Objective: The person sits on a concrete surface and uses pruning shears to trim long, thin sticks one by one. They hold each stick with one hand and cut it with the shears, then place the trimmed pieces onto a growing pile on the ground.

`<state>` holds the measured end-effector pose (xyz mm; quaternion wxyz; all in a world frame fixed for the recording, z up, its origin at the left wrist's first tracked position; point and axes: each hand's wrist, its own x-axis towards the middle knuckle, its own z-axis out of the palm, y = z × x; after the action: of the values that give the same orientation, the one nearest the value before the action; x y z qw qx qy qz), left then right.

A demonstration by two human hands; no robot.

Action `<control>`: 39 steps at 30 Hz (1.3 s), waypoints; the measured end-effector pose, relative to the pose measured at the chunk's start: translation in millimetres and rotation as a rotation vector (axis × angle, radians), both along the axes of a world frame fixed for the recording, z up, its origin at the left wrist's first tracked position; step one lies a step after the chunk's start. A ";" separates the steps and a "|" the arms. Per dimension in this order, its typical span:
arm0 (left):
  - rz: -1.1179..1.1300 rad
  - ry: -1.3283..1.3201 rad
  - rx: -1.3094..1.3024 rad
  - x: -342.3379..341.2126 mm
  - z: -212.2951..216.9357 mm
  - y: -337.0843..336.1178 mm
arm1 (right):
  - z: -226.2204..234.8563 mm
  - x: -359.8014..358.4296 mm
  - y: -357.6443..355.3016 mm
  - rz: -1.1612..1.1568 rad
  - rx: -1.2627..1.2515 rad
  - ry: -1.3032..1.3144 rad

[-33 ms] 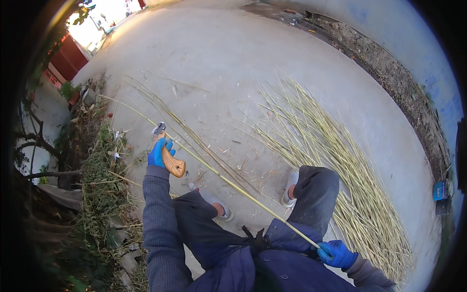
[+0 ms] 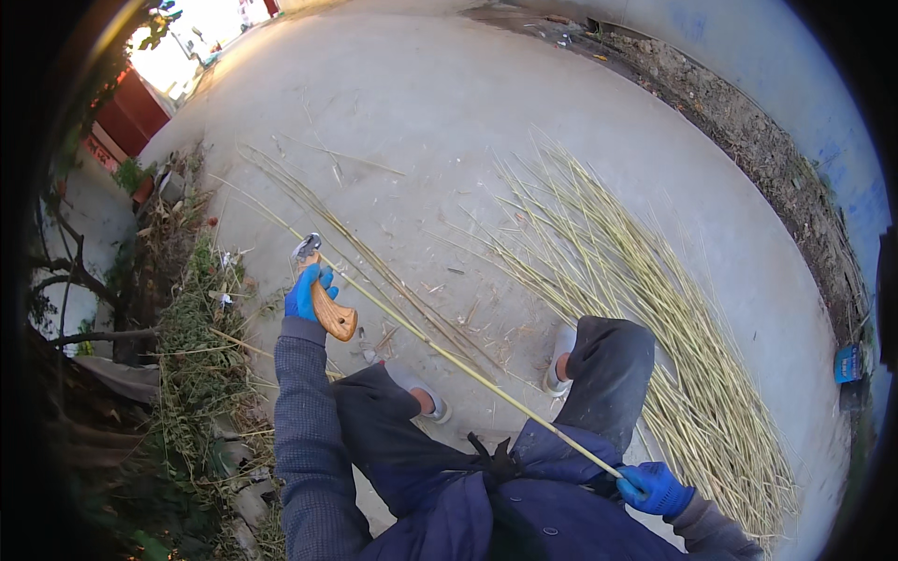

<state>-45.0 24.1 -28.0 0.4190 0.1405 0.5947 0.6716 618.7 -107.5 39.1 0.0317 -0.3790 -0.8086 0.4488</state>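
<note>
Both blue-gloved hands are closed on something: the left hand (image 2: 301, 295) has its fingers bent around the wooden handle of a tool (image 2: 334, 313), and the right hand (image 2: 657, 488) is pressed together on the stalk (image 2: 468, 371), near its lower right end. This stalk is long, thin and pale green-yellow; it runs slantwise in front of the person, from the right hand, over the space between the knees, up to the left hand and further beyond it. Near the left hand it passes just beside the metal head of the tool, but one cannot tell whether the metal touches it. The handle points down and toward the right, and its round end shows a small dark hole. On the grey ground (image 2: 402, 103), to the right of the person, lies a wide pile (image 2: 706, 411) of similar stalks, mostly in one direction, with the thin tips spread at its far side. Some loose stalks (image 2: 311, 199) lie in front of the person, among small scraps. The shoes (image 2: 558, 360) stand apart on the ground. At the left side there are plants (image 2: 201, 346), and at the far right a blue bucket (image 2: 847, 365) is near the wall (image 2: 795, 84).
</note>
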 end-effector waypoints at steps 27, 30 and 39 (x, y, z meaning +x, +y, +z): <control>0.244 0.038 0.002 -239.1 -27.4 -95.3 | -20.3 116.4 13.9 0.037 0.820 -0.388; 0.450 0.045 0.086 -297.1 -9.0 -134.7 | -21.5 156.9 15.7 -0.018 0.837 -0.518; 0.113 0.076 -0.060 -238.3 -43.0 -159.6 | -31.6 165.3 90.2 -0.040 0.889 -0.571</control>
<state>-283.3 -135.5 -71.0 0.3614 0.1196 0.6371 0.6702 783.9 -17.3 7.5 -0.0233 -0.4517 -0.8899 -0.0591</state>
